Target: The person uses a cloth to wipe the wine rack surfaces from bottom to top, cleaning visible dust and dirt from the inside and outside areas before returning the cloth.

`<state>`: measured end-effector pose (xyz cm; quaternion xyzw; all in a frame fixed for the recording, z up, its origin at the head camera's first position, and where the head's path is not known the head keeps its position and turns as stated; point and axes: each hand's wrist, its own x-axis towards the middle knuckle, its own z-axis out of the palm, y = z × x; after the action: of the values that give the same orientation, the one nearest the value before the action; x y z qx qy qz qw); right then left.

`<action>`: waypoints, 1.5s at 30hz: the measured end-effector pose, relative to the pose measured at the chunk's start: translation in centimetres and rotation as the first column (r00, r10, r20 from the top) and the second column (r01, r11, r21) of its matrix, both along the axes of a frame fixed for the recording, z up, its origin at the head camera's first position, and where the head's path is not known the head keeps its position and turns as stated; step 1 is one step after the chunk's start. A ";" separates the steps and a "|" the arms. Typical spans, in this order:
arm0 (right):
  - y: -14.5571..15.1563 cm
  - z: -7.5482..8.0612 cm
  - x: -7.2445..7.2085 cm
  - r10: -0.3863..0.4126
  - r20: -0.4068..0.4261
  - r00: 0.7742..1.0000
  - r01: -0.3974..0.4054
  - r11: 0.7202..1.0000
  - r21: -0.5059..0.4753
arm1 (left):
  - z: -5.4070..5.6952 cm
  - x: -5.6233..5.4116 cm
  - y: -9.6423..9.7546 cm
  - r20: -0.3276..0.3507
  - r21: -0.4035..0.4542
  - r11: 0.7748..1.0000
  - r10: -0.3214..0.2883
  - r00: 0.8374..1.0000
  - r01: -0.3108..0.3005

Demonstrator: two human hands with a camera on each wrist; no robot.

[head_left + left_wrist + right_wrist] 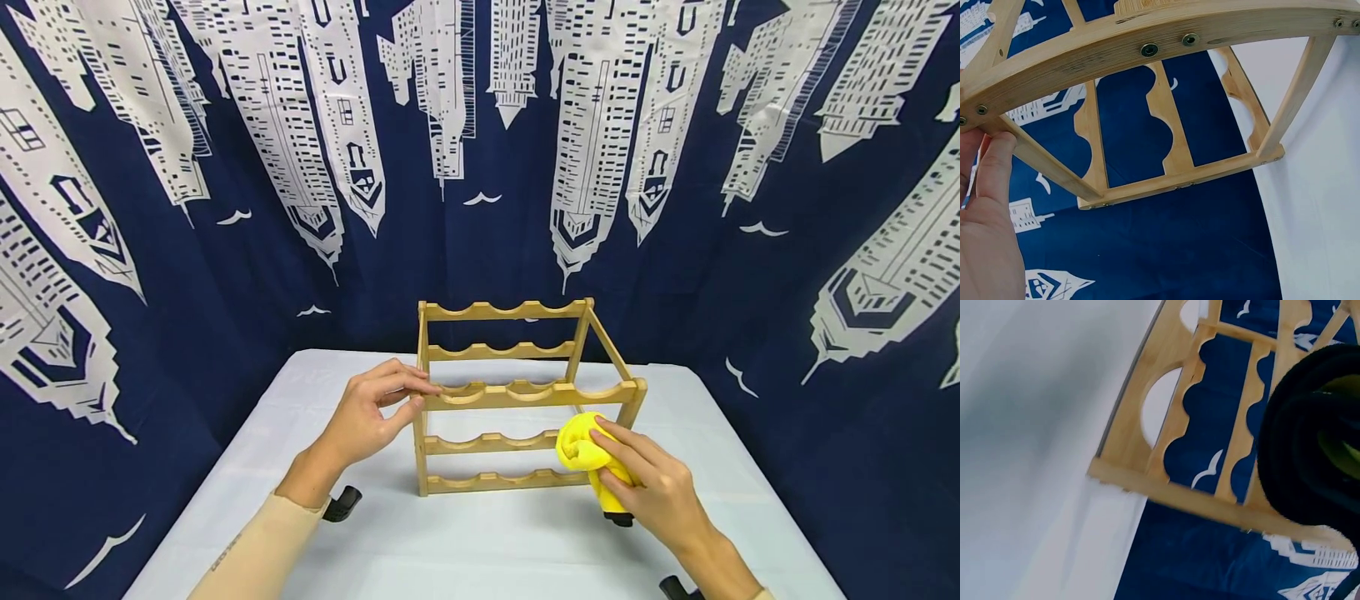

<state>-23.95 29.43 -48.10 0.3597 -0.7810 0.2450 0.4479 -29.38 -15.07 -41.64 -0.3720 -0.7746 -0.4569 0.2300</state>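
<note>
A light wooden wine rack (495, 396) with scalloped rails stands upright on the table. At its upper left front corner, my left hand (367, 412) grips the frame, fingers over the top rail and thumb below. The left wrist view shows that thumb (999, 159) against the wood under the corner, beside a side bar with round screws. In my right hand (660, 483) is a bunched yellow cloth (581, 442) with a black edge, held at the rack's right front post and overlapping the lower rails. The cloth's dark folded edge (1291, 437) covers part of the rack in the right wrist view.
The table (465, 550) has a white cover. Behind and on both sides hangs a dark blue curtain (465, 250) printed with white buildings and birds. A black piece (343, 504) shows at the left wrist, another (678, 588) near the right wrist.
</note>
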 end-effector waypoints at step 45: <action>-18.3 6.9 -3.6 0.226 -0.002 0.974 -0.224 0.969 0.108 | 0.7 0.3 -1.6 0.196 0.017 1.000 0.008 0.981 -0.011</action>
<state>-27.53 11.13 -41.23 0.4712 -0.7440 0.2493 0.4029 -29.04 -16.66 -40.95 -0.3196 -0.7911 -0.4969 0.1582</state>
